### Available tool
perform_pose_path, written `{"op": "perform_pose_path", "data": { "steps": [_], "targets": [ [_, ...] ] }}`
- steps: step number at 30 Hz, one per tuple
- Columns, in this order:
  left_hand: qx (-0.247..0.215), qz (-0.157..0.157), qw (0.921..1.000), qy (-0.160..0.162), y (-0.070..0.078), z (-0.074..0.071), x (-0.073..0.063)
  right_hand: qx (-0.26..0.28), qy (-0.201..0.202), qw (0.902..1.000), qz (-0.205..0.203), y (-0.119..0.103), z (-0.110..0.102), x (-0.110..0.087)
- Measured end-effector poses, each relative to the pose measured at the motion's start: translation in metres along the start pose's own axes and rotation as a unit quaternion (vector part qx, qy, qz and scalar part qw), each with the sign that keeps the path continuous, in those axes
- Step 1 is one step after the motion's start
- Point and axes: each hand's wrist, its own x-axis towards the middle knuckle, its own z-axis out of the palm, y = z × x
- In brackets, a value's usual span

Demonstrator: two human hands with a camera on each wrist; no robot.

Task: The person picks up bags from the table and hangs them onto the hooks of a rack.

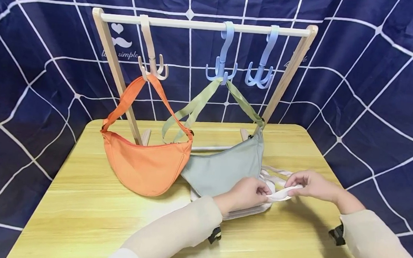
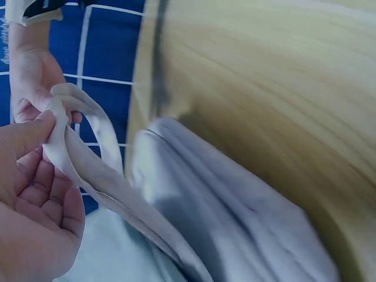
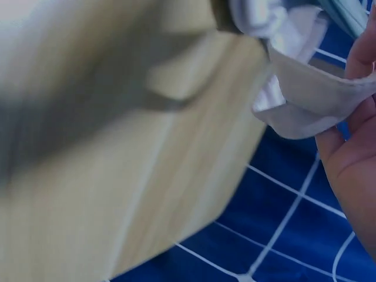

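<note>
My left hand [image 1: 246, 193] pinches a whitish strap [image 1: 281, 194] between thumb and fingers, low over the table's right half. A short way to the right, my right hand [image 1: 311, 185] pinches the same strap, which forms a loop between the two hands. The strap belongs to a pale bag [image 2: 235, 200] that lies folded on the table, partly hidden behind the grey-green bag [image 1: 229, 163] and my left hand. That grey-green bag hangs by its light green strap [image 1: 203, 98] from a blue hook. In the right wrist view, the strap [image 3: 317, 88] runs into my right fingers.
A wooden rack [image 1: 200, 25] stands at the back of the table [image 1: 86, 225]. From its bar hang a beige hook [image 1: 150, 51], a blue hook [image 1: 225, 51] and another blue hook [image 1: 264, 60]. An orange bag [image 1: 145, 162] hangs from the beige one. Blue gridded cloth [image 1: 387, 98] surrounds the table.
</note>
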Motion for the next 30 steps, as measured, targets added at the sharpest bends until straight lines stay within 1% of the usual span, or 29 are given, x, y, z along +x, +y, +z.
{"op": "perform_pose_path", "data": {
  "steps": [6,11,13,18,21,26,30],
  "targets": [
    [-0.046,0.006,0.9989,0.011,0.021,-0.011,0.01,-0.013,0.021,0.9997,0.003,-0.019,-0.024,-0.006],
    [-0.049,0.017,0.9984,0.021,0.034,-0.021,0.019,-0.028,0.036,0.999,-0.001,-0.036,-0.04,-0.009],
    [-0.055,0.024,0.9978,0.029,0.04,-0.024,0.022,-0.036,0.042,0.9985,0.005,-0.043,-0.047,-0.009],
    [-0.09,0.022,0.9943,0.052,0.053,-0.032,0.029,-0.056,0.059,0.9965,0.018,-0.06,-0.063,-0.012],
    [-0.109,0.021,0.9916,0.065,0.062,-0.038,0.033,-0.055,0.069,0.9958,0.025,-0.071,-0.072,-0.012],
    [-0.126,0.03,0.988,0.084,0.075,-0.048,0.041,-0.051,0.089,0.9937,0.046,-0.088,-0.087,-0.013],
    [-0.131,0.037,0.9865,0.09,0.085,-0.055,0.046,-0.079,0.107,0.9899,0.05,-0.102,-0.098,-0.014]
  ]
}}
